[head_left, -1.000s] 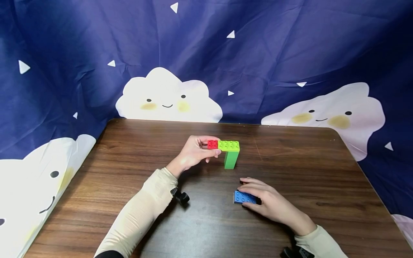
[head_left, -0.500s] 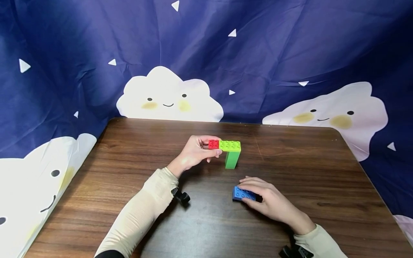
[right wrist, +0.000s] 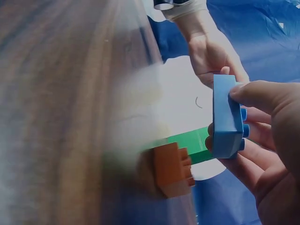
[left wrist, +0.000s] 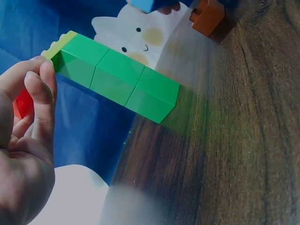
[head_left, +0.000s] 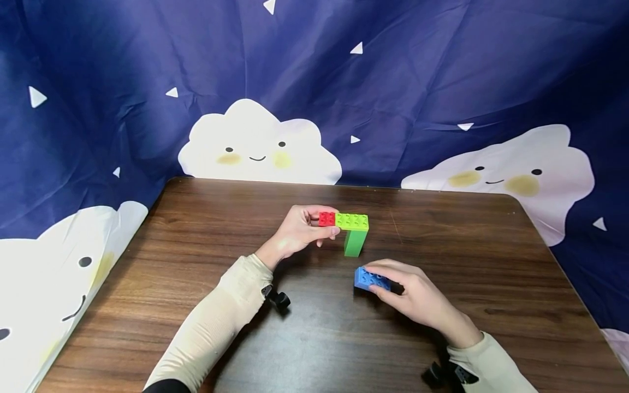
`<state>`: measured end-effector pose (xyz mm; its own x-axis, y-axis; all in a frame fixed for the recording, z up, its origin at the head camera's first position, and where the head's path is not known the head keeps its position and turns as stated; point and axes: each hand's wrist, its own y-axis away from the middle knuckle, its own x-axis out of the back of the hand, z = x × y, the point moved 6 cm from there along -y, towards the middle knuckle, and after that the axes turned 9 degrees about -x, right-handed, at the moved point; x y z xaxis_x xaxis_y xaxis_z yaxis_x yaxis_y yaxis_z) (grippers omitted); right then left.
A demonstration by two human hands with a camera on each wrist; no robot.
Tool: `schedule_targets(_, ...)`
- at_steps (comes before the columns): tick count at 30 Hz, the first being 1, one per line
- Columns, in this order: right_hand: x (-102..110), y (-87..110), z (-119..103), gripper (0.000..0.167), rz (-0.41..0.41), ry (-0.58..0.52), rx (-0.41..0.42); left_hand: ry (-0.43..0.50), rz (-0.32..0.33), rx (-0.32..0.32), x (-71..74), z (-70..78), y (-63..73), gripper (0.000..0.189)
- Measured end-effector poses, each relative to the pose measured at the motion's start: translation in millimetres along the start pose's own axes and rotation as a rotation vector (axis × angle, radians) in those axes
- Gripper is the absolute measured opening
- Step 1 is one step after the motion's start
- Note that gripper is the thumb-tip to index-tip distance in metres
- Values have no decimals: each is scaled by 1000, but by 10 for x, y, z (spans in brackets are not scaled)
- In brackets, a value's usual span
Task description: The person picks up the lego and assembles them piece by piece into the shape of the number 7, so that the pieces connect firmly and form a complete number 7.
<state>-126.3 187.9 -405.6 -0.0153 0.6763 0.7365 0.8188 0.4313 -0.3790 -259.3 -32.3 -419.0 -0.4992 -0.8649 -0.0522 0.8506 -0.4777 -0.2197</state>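
Note:
My left hand (head_left: pixel 300 232) pinches a red brick (head_left: pixel 327 219) between thumb and fingers. Beside that brick, a lime-green brick (head_left: pixel 351 221) lies across the top of a green column (head_left: pixel 355 243). The left wrist view shows this column as three stacked green bricks (left wrist: pixel 117 77), its lower end at the table. My right hand (head_left: pixel 417 292) grips a blue brick (head_left: pixel 369 279) by its sides, studs up, above the table in front of the column. In the right wrist view the blue brick (right wrist: pixel 227 117) partly covers the green column.
An orange brick (right wrist: pixel 171 168) sits on the table near the column; my right hand hides it in the head view. The brown wooden table (head_left: pixel 162 273) backs onto a dark blue curtain (head_left: pixel 383 98) with printed clouds.
My right hand has raised the blue brick off the table and moved it slightly away from me, towards the column. My left hand keeps its hold on the red brick.

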Motion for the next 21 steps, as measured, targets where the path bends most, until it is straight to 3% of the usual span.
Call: schedule_targets(21,148,-494,-220,47,36,4,79,-16,-1,10,6,-15,-2,38)
